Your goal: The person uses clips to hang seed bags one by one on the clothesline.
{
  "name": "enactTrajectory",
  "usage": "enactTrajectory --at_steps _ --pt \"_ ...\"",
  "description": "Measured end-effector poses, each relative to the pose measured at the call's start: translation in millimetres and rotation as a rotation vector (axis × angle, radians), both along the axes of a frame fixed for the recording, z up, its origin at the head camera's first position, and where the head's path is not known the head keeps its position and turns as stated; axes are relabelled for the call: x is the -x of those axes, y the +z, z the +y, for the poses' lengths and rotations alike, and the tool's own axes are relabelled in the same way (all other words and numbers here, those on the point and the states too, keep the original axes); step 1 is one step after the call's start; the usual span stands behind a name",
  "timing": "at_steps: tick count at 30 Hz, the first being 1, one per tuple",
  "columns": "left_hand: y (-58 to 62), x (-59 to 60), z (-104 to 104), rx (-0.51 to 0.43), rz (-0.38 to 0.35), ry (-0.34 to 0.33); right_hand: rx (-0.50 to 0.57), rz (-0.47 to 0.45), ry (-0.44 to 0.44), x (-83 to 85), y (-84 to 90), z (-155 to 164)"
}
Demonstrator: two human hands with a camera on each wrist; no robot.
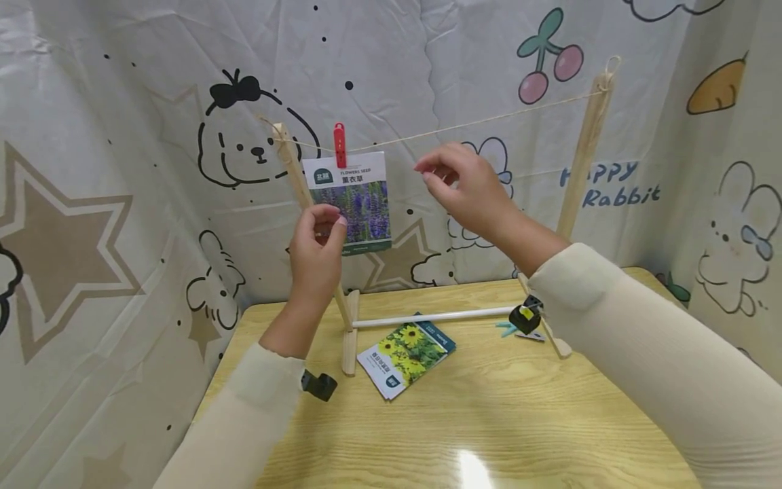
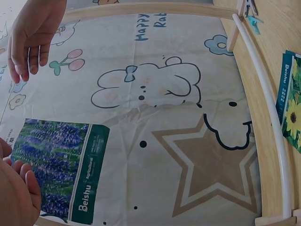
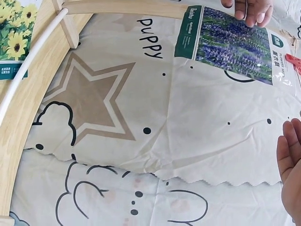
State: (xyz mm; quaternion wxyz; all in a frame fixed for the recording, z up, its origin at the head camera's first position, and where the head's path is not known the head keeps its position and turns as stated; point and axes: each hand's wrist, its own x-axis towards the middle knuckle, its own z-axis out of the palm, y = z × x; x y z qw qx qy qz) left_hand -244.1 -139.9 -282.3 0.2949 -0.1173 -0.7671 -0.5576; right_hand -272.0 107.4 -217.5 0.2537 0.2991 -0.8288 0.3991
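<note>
A seed packet with purple flowers [image 1: 360, 210] hangs from a thin string [image 1: 452, 129], held by a red clothespin [image 1: 339, 144] at its top edge. My left hand [image 1: 318, 248] is in front of the packet's lower left part, its fingers loosely bent and nothing gripped between them. In the right wrist view, the left fingertips overlap the packet's edge. To the right of the packet, my right hand [image 1: 467, 183] is raised just below the string, fingers relaxed and holding nothing. The right wrist view shows the packet [image 3: 230, 42] and clothespin [image 3: 294, 62] sideways.
Two wooden posts [image 1: 586, 149] hold the string, joined low down by a white rod [image 1: 434, 316]. On the wooden table [image 1: 379, 441] lie seed packets with yellow flowers [image 1: 406, 353]. Light blue clothespins [image 1: 506, 329] lie near the right post's foot. A printed cloth [image 1: 391, 61] hangs behind.
</note>
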Motion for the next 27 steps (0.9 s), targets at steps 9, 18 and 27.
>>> enactTrajectory --at_steps 9,18,27 --pt "-6.4 0.6 2.0 -0.007 -0.005 -0.032 0.001 -0.011 -0.003 -0.6 -9.3 8.1" --pt "-13.8 -0.3 6.5 0.004 0.007 -0.034 -0.025 -0.017 -0.010 -2.0 -20.0 15.5" --pt "-21.7 -3.4 8.2 0.035 -0.013 -0.014 -0.044 0.005 -0.017 -2.3 -32.0 24.4"
